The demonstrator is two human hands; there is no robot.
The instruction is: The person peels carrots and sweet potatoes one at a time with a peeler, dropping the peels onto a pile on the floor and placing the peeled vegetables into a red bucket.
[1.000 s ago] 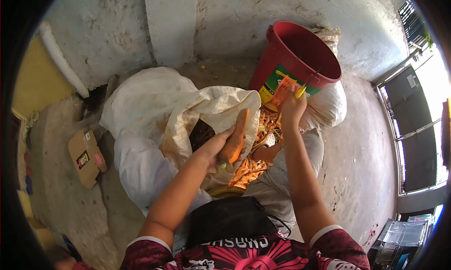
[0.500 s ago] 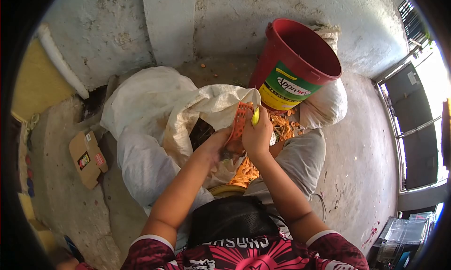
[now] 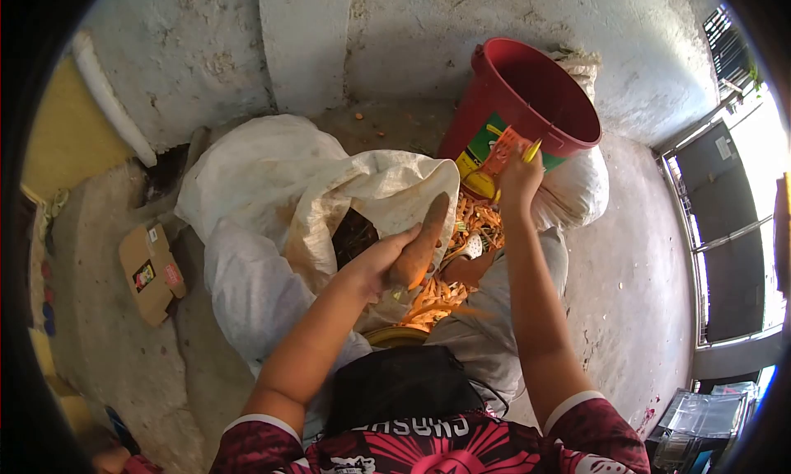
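Observation:
My left hand (image 3: 381, 264) is closed around a large carrot (image 3: 422, 241), which tilts upward over the lap. Part of its surface is bright orange, the rest duller. Raised to the right, my right hand (image 3: 521, 181) grips an orange slotted plastic peeler (image 3: 503, 148) with a yellow part sticking out beside the fingers. That hand is in front of the red bucket's label and apart from the carrot. Orange peelings (image 3: 432, 297) lie below the carrot, above a yellow basin rim (image 3: 397, 336). An open white sack (image 3: 317, 202) with dark contents stands just beyond my left hand.
A red bucket (image 3: 464, 119) leans tilted near the wall, with a stuffed sack (image 3: 585, 190) behind it. More peelings (image 3: 478, 218) and a white perforated object (image 3: 473, 246) lie between the legs. A cardboard box (image 3: 152, 272) is on the floor at left, clear plastic containers (image 3: 700, 420) at lower right.
My right hand has moved up and right with the peeler, away from the carrot. The carrot in my left hand now shows in full. A blurred orange strip appears below it.

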